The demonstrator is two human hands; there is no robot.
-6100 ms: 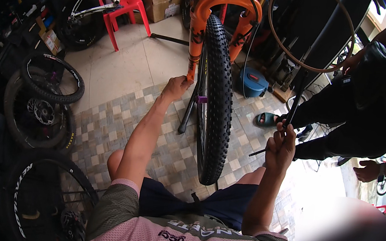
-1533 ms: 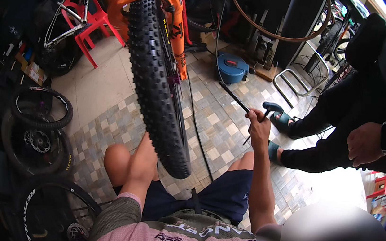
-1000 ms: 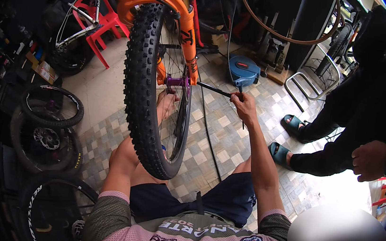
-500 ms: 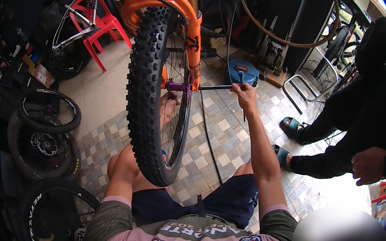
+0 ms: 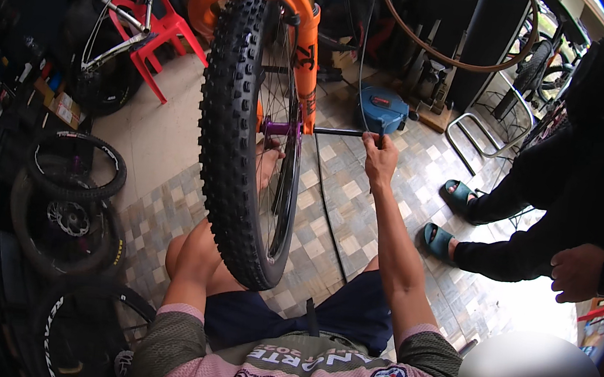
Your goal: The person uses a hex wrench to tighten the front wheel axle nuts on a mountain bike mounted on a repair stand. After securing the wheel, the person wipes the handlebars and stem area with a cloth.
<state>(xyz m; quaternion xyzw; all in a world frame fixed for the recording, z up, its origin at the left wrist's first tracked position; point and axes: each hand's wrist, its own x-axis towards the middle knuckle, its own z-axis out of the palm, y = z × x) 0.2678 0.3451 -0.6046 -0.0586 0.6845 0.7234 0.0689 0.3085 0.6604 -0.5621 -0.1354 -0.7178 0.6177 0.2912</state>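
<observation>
Fork of glossy orange metal, arched at the top (image 5: 306,70), straddles a bicycle wheel with a knobbly black tyre (image 5: 235,121), which stands upright between the seated person's knees and leans a little. From where I stand, the bare right hand (image 5: 381,157) is closed around the outer end of a straight, slim black rod (image 5: 338,131). That rod runs level to the lower tip of the nearer fork leg, in line with the shiny purple hub (image 5: 277,127). The left hand (image 5: 266,163) is behind the wheel, seen through the spokes just below the hub; its fingers look bent, but I can't tell whether they grip anything.

A rounded blue plastic box (image 5: 383,110) sits on the checkered tile floor (image 5: 309,253) beyond the right hand, and a thin black cable (image 5: 327,214) trails below the rod. Over on the right, a co-worker in dark green open-toed sandals (image 5: 458,194) stands near.
</observation>
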